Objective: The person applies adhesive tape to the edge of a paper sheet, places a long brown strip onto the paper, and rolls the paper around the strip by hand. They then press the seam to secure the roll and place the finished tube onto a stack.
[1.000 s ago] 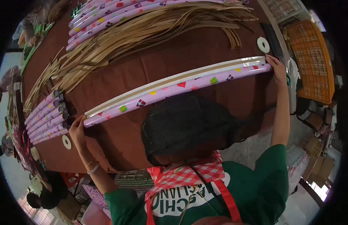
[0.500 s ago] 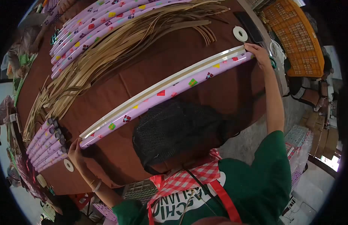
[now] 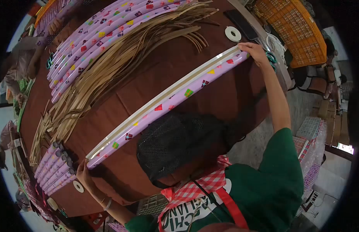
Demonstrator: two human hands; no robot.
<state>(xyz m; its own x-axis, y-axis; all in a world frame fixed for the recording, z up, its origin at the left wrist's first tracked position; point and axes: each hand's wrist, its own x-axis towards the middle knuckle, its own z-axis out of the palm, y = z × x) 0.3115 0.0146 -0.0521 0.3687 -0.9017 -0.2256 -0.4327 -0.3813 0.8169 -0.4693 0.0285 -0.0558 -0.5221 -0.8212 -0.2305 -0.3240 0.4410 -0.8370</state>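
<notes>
A long roll of lilac wrapping paper (image 3: 187, 94) with a coloured gift-box print slants across the table in front of me. Along its far side runs a white edge with a tan strip (image 3: 164, 99). My left hand (image 3: 84, 174) grips the near-left end, fingers closed at the corner. At the far-right end, my right hand (image 3: 255, 53) pinches the white edge, thumb and fingers together. Close to my right hand lie a white tape roll (image 3: 233, 34) and teal-handled scissors (image 3: 271, 58). Another white tape roll (image 3: 78, 186) is just below my left hand.
Brown peeled strips (image 3: 98, 73) lie in a heap beyond the roll, with several finished lilac rolls (image 3: 106, 33) behind. A bundle of rolls (image 3: 54, 170) is at left. A black mesh bag (image 3: 175, 141) sits near me. An orange crate (image 3: 293, 31) stands right; other people work at left.
The whole view has turned a little, so the roll slants more steeply. Both my hands keep their hold on its ends.
</notes>
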